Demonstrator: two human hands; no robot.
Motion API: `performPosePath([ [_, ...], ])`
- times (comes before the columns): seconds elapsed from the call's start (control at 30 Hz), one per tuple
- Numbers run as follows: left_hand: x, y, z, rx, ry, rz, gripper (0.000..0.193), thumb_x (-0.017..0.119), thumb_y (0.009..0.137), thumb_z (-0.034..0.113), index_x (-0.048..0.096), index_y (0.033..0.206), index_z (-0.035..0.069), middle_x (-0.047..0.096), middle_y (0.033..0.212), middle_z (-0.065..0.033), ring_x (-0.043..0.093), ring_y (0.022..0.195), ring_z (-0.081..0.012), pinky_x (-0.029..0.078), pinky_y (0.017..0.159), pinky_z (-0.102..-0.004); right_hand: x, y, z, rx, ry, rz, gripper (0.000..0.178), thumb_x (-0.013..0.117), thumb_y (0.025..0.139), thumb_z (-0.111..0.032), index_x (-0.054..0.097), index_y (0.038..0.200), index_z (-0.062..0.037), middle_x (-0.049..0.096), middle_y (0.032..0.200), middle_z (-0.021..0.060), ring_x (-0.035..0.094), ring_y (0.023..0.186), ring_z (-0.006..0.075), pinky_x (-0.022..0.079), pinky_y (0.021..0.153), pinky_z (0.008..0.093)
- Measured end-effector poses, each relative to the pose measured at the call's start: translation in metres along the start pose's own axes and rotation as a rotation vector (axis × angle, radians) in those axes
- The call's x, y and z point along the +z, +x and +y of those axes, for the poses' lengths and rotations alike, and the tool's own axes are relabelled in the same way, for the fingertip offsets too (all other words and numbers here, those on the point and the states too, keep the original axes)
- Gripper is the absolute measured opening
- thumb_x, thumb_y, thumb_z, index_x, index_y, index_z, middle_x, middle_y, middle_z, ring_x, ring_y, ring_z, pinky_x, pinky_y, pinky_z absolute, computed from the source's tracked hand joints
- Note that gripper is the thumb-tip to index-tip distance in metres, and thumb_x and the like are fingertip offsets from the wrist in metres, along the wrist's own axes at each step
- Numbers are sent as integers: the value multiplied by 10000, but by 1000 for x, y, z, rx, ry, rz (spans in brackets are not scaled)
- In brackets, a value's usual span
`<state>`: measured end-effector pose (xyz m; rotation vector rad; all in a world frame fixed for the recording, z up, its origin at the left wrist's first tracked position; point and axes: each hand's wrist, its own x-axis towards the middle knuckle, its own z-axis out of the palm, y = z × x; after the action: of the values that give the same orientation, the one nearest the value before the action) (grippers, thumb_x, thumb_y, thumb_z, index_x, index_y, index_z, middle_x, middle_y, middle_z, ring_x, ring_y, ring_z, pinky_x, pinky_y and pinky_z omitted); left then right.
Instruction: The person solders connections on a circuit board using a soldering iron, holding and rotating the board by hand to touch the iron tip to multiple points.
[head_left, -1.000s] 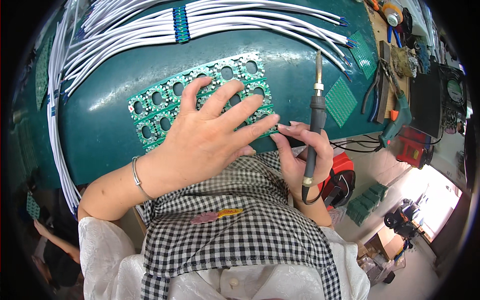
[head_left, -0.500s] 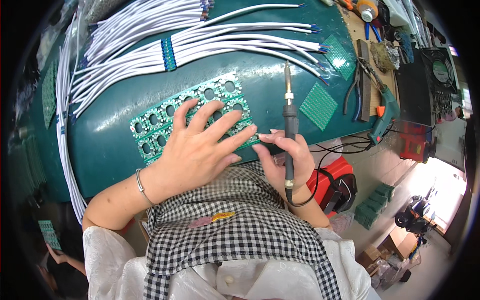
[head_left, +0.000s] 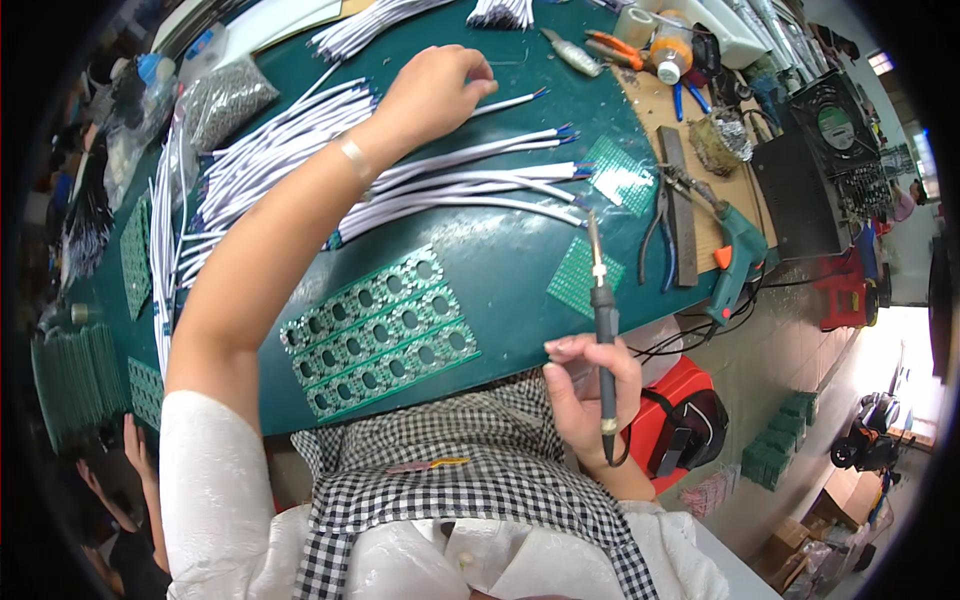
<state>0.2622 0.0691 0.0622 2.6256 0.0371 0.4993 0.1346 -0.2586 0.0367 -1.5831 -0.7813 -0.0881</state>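
Observation:
My left hand (head_left: 432, 92) is stretched far over the table, above the bundles of white cables (head_left: 290, 130). Its fingers are curled together; whatever they may hold is too small to make out. A thin pale wire (head_left: 508, 63) lies by its fingertips. In my right hand (head_left: 585, 395), near the table's front edge, rests a soldering iron (head_left: 606, 318), its tip pointing away from me. The green panel of round-holed circuit boards (head_left: 385, 338) lies flat on the table between my arms, with neither hand touching it.
Two green perforated boards (head_left: 585, 278) lie right of the cables. Beyond them are pliers (head_left: 656, 235), a metal bar (head_left: 677, 205) and a green soldering gun (head_left: 738, 255). A bag of small parts (head_left: 225, 105) sits at the far left. Another person's hands (head_left: 135, 445) show at lower left.
My left hand has lifted off the circuit board panel and reached to the far side of the table. My right hand still holds the soldering iron. The view has shifted.

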Motion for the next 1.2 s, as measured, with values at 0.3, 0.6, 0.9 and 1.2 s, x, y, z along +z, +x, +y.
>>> performPosePath([
  [0.3, 76, 62, -19, -169, 346, 62, 238, 663, 896, 290, 681, 997, 75, 670, 1077, -114, 577, 1031, -366, 463, 909, -449, -11, -3, -4, 63, -41, -6, 415, 710, 815, 62, 487, 1146, -52, 696, 934, 165, 685, 763, 235, 568, 679, 328],
  [0.6, -31, -92, 115, 51, -528, -483, 42, 629, 891, 42, 588, 887, 30, 637, 762, -114, 645, 705, -255, 508, 662, -344, -21, 40, -1, -242, -289, -31, 326, 679, 840, 14, 520, 1110, -76, 700, 1036, 163, 656, 959, 357, 541, 837, 445],
  [0.9, -57, -211, 138, -249, -689, -470, 63, 676, 863, 9, 637, 909, 30, 658, 730, -72, 655, 614, -203, 499, 551, -286, 15, 4, -7, -156, 46, -214, 292, 669, 789, 36, 565, 1027, -98, 702, 1050, 159, 689, 935, 356, 572, 785, 428],
  [1.2, -52, -241, 136, -513, -1058, -499, 37, 640, 923, 18, 634, 947, -10, 671, 744, -47, 579, 591, -76, 440, 529, -236, 16, -3, -14, -241, 24, -419, 337, 725, 797, 8, 538, 1050, -113, 701, 1048, 153, 703, 913, 341, 592, 756, 420],
])
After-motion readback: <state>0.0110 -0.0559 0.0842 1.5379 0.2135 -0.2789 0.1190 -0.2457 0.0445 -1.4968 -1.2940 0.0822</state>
